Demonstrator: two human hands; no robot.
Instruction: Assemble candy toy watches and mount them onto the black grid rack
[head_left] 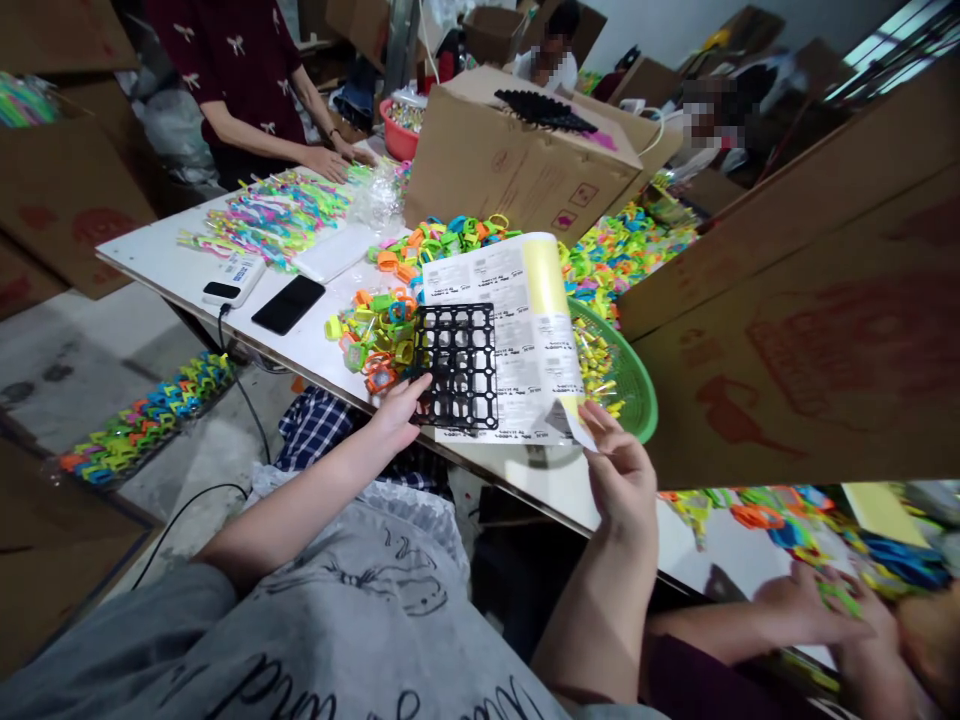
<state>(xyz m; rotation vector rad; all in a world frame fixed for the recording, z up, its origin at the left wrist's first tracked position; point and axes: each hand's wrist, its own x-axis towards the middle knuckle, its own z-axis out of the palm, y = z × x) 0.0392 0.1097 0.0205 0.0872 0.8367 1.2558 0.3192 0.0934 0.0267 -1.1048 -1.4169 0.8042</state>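
Observation:
My left hand [401,408] is closed on the lower left edge of a black plastic grid tray [456,366], thumb on top. The tray lies over or just above a sheet of printed labels [517,350] with a bare yellow strip at its upper right. At the sheet's lower right corner, my right hand [619,465] pinches a label [571,424] that curls up from the backing. Colourful plastic toy watches [382,330] are heaped left of and behind the sheet. A green basket [646,405] holding small yellow pieces stands just to its right, partly hidden.
A black phone [288,304] and a white device with a cable [234,280] lie on the white table [169,240]. Cardboard boxes [517,160] stand behind and at right. Another person's hands [330,160] work at the far side; a co-worker's hands [832,605] hold pieces at lower right.

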